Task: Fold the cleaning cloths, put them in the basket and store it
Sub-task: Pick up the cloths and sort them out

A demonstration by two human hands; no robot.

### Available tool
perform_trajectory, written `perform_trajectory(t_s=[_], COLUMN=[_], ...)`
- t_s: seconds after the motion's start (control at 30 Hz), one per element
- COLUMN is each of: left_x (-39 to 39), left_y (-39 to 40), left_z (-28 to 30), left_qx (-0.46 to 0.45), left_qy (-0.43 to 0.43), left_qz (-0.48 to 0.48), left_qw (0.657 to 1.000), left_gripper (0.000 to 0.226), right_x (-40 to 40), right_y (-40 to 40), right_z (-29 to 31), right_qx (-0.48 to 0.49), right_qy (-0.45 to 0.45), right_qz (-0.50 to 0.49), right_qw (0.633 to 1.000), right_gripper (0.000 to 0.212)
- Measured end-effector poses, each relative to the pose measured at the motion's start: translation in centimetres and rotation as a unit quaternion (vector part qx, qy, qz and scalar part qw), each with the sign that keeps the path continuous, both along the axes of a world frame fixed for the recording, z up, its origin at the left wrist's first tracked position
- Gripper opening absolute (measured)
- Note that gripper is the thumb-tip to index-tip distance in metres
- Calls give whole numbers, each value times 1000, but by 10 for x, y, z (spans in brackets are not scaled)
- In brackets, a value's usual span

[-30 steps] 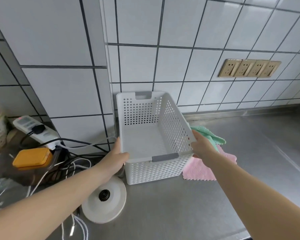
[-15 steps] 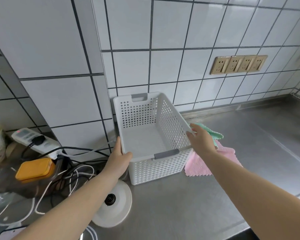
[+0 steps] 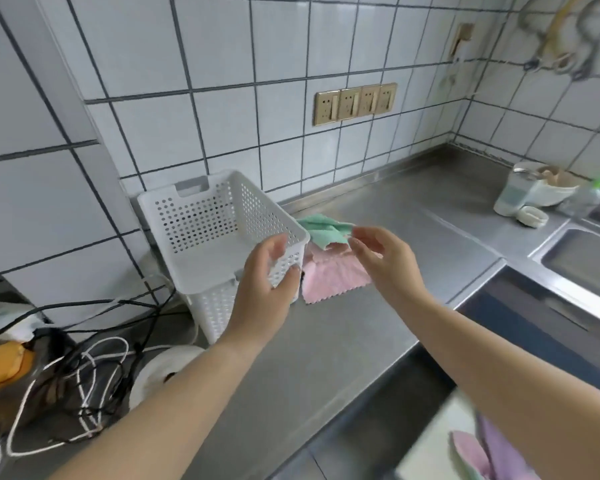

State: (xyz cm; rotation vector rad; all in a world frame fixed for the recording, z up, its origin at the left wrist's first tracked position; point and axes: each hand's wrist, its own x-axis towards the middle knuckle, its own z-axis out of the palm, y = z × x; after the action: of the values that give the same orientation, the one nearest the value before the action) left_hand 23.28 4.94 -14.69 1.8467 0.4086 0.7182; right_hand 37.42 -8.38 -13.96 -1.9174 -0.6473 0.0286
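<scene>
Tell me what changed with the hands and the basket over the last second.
Both hands let go of the white basket. The left hand has come off its left rim and now hovers open at its right front corner; the right hand has moved off the right rim and is over the pink cloth. The basket stays on the counter by the wall, empty; the green cloth still lies on the pink one.

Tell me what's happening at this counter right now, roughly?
A person stands at a steel counter with both hands free. The white perforated basket sits empty by the tiled wall. The left hand hovers open in front of its near corner; the right hand reaches, fingers loosely spread, over a green cloth lying crumpled on a pink cloth beside the basket. Neither cloth is folded yet.
</scene>
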Motion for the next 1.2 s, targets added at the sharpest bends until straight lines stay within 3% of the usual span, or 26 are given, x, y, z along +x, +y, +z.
perform_trajectory(t_s=[0.13, 0.27, 0.37, 0.6, 0.73, 0.87, 0.9, 1.07, 1.2], left_x=[13, 19, 15, -16, -50, -81, -102, -123, -167], left_y=[-56, -107, -147, -212, -247, -287, -323, -358, -432], left_z=[-2, -15, -30, -52, -51, -47, -46, -51, -60], left_qx=[-31, -86, -98, -105, -98, -71, -50, -55, -46], left_qy=[17, 18, 38, 110, 139, 159, 174, 198, 219], left_qz=[-109, -255, -381, -561, -632, -672, -706, -730, -760], left_qw=[993, 963, 919, 814, 756, 720, 685, 652, 610], left_gripper=[25, 24, 28, 23, 22, 20, 21, 21, 21], right_x=[-31, -70, -117, -238, -301, -353, -387, -423, -483], right_y=[-80, -155, -204, -263, -284, -305, -327, -346, -399], right_z=[-5, -13, -22, -44, -48, -48, -51, -55, -64], right_qx=[-16, -33, -41, -61, -18, 12, 32, 70, 93], right_qy=[-2, 27, 43, 77, 99, 111, 109, 124, 128], right_qz=[-55, -142, -247, -398, -472, -534, -578, -613, -658], right_qw=[998, 989, 967, 912, 876, 838, 808, 777, 736], right_gripper=[19, 19, 21, 22, 25, 22, 22, 24, 26])
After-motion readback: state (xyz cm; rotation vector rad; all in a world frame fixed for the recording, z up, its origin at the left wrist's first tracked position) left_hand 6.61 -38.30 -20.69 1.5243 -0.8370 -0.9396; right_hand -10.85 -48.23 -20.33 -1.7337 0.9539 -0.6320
